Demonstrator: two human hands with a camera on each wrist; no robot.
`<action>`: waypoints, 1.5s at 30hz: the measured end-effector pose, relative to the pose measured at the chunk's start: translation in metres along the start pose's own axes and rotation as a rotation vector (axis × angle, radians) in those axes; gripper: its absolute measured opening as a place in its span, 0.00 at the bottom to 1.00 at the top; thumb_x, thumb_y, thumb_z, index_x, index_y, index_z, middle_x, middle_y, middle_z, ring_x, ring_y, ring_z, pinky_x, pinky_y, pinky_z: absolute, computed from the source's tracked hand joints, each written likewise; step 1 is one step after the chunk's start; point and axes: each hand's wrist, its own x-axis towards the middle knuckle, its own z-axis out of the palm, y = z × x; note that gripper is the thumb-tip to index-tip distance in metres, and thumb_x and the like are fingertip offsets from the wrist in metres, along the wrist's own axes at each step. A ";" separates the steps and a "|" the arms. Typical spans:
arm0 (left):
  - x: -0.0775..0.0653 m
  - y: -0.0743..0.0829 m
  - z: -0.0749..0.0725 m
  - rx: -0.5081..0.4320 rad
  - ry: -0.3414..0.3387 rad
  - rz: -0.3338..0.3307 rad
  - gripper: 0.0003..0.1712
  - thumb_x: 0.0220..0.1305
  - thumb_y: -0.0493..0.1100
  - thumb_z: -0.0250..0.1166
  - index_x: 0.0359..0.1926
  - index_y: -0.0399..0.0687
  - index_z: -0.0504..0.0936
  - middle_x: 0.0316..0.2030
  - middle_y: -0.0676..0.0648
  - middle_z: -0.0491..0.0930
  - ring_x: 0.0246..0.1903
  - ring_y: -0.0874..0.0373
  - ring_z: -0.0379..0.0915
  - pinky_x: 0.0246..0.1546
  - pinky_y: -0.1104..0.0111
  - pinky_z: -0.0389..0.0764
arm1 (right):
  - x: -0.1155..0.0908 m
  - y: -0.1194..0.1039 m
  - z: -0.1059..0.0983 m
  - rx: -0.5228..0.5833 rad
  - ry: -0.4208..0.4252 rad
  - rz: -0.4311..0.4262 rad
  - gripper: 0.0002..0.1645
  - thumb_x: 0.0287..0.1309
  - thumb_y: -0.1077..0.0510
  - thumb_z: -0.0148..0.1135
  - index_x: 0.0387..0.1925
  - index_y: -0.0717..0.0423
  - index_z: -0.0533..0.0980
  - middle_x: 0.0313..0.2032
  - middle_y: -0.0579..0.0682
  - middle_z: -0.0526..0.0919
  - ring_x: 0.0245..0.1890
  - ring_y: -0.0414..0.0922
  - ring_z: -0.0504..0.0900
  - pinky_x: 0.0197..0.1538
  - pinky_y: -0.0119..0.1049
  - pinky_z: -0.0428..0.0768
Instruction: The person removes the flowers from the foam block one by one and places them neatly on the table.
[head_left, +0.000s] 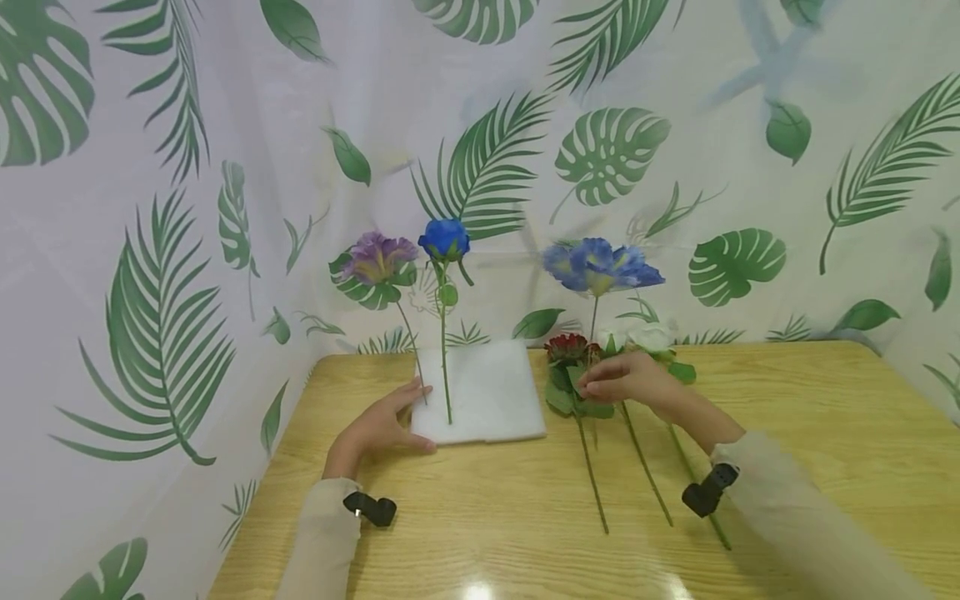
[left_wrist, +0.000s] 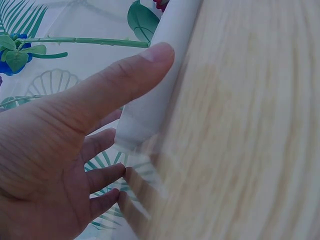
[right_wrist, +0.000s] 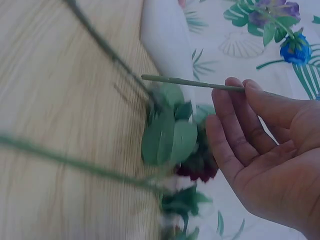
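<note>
My left hand point(head_left: 381, 427) lies at the left side of a white foam block point(head_left: 498, 400), thumb at its front edge and fingers along its side. Upright in the block stands a blue rose point(head_left: 445, 240) on a green stem. Beside it, a purple flower point(head_left: 378, 258) leans left, its stem end near my left fingertips. With thumb and fingers, my right hand point(head_left: 637, 381) pinches the thin stem of a large blue flower point(head_left: 600, 267). That flower is held upright above the table, its bare stem end point(right_wrist: 160, 78) showing in the right wrist view.
Beneath my right hand a red flower point(head_left: 567, 347) and a white rose point(head_left: 651, 336) lie on the wooden table point(head_left: 480, 508), among several stems pointing toward the front. A leaf-patterned cloth point(head_left: 480, 292) hangs behind the table and at its left.
</note>
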 end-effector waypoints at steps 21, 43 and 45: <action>0.002 0.004 -0.001 0.003 -0.006 0.004 0.58 0.51 0.52 0.82 0.79 0.49 0.61 0.82 0.42 0.44 0.81 0.42 0.38 0.79 0.45 0.47 | -0.060 0.032 -0.070 -0.128 0.061 0.134 0.29 0.73 0.56 0.59 0.63 0.77 0.71 0.55 0.65 0.84 0.45 0.41 0.88 0.52 0.46 0.87; 0.001 0.000 0.000 -0.009 -0.005 -0.019 0.58 0.50 0.53 0.82 0.79 0.52 0.61 0.82 0.44 0.43 0.81 0.43 0.37 0.80 0.46 0.46 | -0.105 0.062 -0.116 -0.199 0.025 0.237 0.30 0.73 0.56 0.59 0.63 0.79 0.70 0.56 0.64 0.84 0.44 0.40 0.89 0.49 0.42 0.88; 0.001 -0.001 0.000 -0.003 -0.003 -0.015 0.58 0.50 0.52 0.82 0.79 0.51 0.61 0.82 0.43 0.44 0.81 0.42 0.37 0.80 0.45 0.46 | -0.106 0.065 -0.119 -0.197 0.027 0.252 0.30 0.73 0.56 0.59 0.63 0.78 0.70 0.55 0.63 0.85 0.44 0.39 0.89 0.49 0.41 0.88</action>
